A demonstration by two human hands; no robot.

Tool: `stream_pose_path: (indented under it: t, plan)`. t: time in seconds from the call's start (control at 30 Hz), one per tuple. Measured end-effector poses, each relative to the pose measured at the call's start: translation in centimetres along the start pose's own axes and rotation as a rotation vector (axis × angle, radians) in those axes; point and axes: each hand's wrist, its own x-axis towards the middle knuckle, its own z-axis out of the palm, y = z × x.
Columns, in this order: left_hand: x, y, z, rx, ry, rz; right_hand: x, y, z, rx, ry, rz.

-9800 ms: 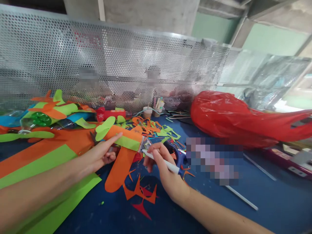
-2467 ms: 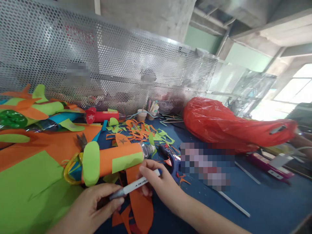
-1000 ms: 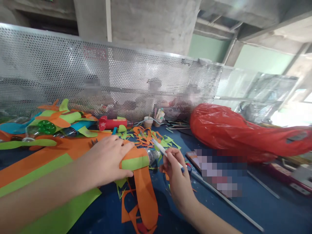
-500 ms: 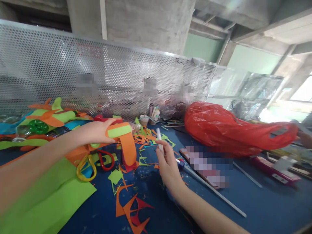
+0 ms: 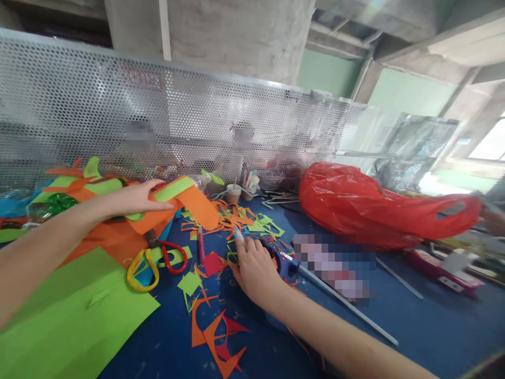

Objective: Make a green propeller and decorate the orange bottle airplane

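My left hand (image 5: 142, 202) is closed around a clear plastic bottle (image 5: 202, 181) wrapped in orange and lime-green paper, with an orange flap (image 5: 200, 206) hanging down from it. Low over the table, my right hand (image 5: 254, 263) has its fingers closed on a white marker (image 5: 238, 234); its lower part is hidden. Just beside that hand lies a blue glue gun (image 5: 284, 262) with a long white glue stick (image 5: 347, 304) at its back. A pink pen (image 5: 201, 245) lies between the hands. Scissors with a yellow and a red loop (image 5: 142, 271) rest below the bottle.
Orange, green and red paper scraps (image 5: 216, 337) litter the blue table. A green sheet (image 5: 98, 310) covers the lower left; paper-decorated bottles (image 5: 59, 205) stand behind it. Right are a red plastic bag (image 5: 343, 200) and a pixelated flat item (image 5: 331, 268). Cups of markers (image 5: 250, 184) stand before a perforated metal screen (image 5: 205, 116).
My right hand has lowered the marker leftward to the scraps. My left hand has drawn the bottle left and up, tilting it; the pink pen has come into view.
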Motion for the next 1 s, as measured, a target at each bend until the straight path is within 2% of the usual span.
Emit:
stream_pose_path:
  t: [0.07,0.13,0.23,0.33,0.47,0.57,0.63,0.7,0.73,0.8,0.83,0.87,0.93,1.0]
  plan:
    - [0.1,0.4,0.2,-0.011,-0.039,-0.070,1.6,-0.1,0.0,0.016,0.038,0.004]
    - [0.2,1.2,0.4,-0.008,-0.079,-0.104,3.3,-0.6,0.2,0.133,0.043,-0.082]
    - [0.1,2.3,0.8,-0.009,-0.106,-0.081,5.1,-2.2,0.7,0.205,-0.044,-0.249]
    - [0.2,3.1,1.4,-0.009,-0.144,-0.022,5.3,-3.9,1.0,0.230,-0.090,-0.284]
    - [0.2,3.4,2.3,0.006,-0.175,0.048,3.6,-4.7,0.1,0.228,-0.105,-0.262]
    - [-0.2,3.7,3.1,0.025,-0.200,0.072,0.8,-4.4,-1.6,0.249,-0.142,-0.243]
    - [-0.6,4.2,3.6,0.034,-0.225,0.099,-1.6,-4.2,-2.8,0.385,-0.224,-0.222]
    - [-1.2,4.7,4.2,0.046,-0.254,0.137,-3.9,-3.9,-3.8,0.661,-0.254,-0.339]
    - [-1.6,5.0,4.4,0.053,-0.268,0.159,-4.9,-3.7,-4.2,0.818,-0.325,-0.379]
    - [-2.3,5.7,4.8,0.077,-0.287,0.199,-6.3,-3.3,-4.9,1.087,-0.619,-0.363]
    - [-2.7,6.1,5.0,0.095,-0.289,0.215,-6.6,-3.0,-5.1,1.169,-0.703,-0.321]
    - [-3.1,6.5,5.1,0.120,-0.281,0.223,-6.6,-2.8,-5.3,1.237,-0.735,-0.249]
    - [-3.8,7.2,5.1,0.178,-0.260,0.236,-6.0,-2.2,-5.3,1.377,-0.693,-0.101]
    - [-4.2,7.8,5.1,0.230,-0.238,0.247,-4.7,-1.7,-4.9,1.490,-0.518,0.019]
